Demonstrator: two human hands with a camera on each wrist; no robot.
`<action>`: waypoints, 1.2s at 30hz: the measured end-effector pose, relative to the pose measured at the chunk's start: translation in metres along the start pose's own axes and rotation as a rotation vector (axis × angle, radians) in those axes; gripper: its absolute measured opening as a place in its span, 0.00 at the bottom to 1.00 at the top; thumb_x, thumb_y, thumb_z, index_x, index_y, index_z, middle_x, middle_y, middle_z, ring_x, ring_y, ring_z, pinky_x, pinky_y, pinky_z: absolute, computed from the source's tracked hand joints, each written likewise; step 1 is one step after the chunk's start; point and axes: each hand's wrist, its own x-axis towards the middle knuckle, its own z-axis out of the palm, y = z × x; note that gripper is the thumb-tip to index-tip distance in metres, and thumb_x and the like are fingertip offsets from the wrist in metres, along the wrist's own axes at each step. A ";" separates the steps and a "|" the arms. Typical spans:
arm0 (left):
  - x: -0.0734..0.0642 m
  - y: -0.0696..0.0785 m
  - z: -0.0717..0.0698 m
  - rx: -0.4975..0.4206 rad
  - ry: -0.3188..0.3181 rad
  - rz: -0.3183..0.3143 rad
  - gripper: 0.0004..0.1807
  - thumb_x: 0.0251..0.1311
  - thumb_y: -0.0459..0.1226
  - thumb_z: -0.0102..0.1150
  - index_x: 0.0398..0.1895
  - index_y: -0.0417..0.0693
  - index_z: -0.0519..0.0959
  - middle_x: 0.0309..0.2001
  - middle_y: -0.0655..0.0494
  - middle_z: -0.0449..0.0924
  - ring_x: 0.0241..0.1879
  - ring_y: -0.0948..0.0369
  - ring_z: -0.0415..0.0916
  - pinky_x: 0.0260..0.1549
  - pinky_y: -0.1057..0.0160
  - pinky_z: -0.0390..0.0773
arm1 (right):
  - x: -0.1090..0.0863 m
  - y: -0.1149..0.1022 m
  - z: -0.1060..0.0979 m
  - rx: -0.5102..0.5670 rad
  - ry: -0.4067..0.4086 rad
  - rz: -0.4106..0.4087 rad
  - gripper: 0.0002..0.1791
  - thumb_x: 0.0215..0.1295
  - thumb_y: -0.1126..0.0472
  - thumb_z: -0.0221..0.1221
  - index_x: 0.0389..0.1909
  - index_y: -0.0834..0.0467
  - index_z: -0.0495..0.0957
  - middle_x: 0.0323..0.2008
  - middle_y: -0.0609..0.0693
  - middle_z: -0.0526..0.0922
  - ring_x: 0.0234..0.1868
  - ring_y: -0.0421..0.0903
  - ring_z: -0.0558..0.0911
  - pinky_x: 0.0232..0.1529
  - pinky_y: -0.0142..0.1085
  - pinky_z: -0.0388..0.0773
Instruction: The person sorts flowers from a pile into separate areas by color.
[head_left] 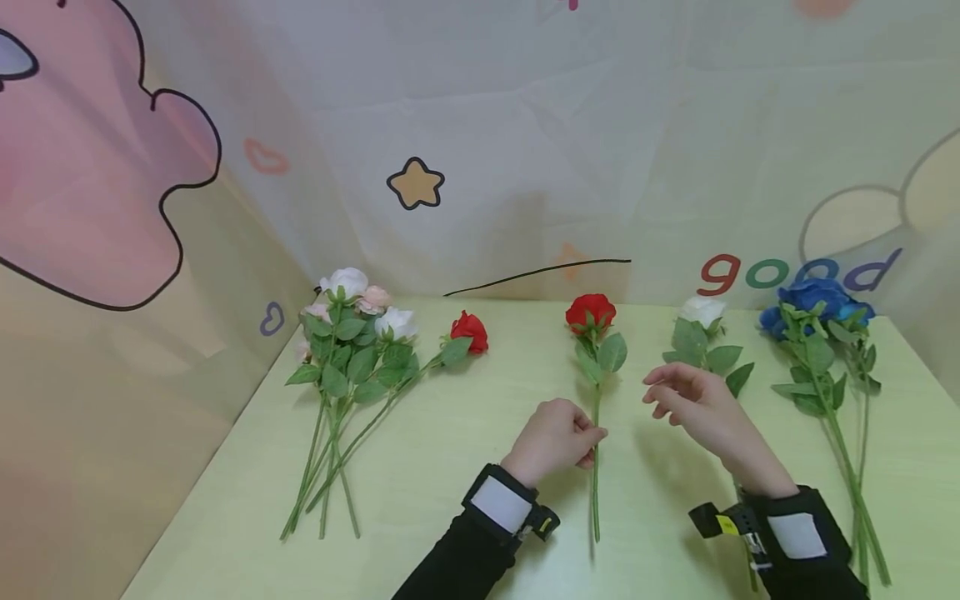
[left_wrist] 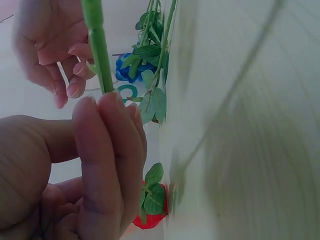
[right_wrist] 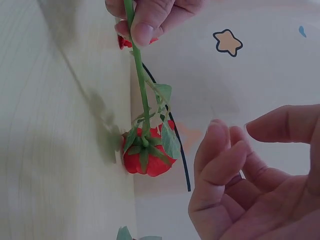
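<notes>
My left hand (head_left: 553, 437) pinches the green stem of a red rose (head_left: 591, 314) midway down, between thumb and fingers. In the right wrist view the same red rose (right_wrist: 150, 152) hangs at the stem's end, with leaves below the bloom. To the right of that stem, my right hand (head_left: 693, 408) is raised over the table with relaxed, slightly bent fingers and holds nothing. Behind the right hand lies a white rose (head_left: 702, 312), its stem partly hidden by the hand and wrist.
At the left lies a bunch of white and pink roses (head_left: 363, 346), with another red rose (head_left: 469, 332) beside it. Blue roses (head_left: 816, 304) lie at the right of the table (head_left: 420, 517). A printed cloth (head_left: 510, 150) hangs behind.
</notes>
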 end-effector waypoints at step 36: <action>-0.006 -0.015 -0.038 0.065 0.003 -0.004 0.12 0.62 0.39 0.59 0.31 0.38 0.84 0.18 0.58 0.79 0.17 0.67 0.77 0.20 0.69 0.72 | 0.006 0.009 0.055 -0.225 -0.211 -0.141 0.10 0.63 0.63 0.56 0.43 0.62 0.78 0.28 0.50 0.80 0.26 0.42 0.76 0.26 0.37 0.74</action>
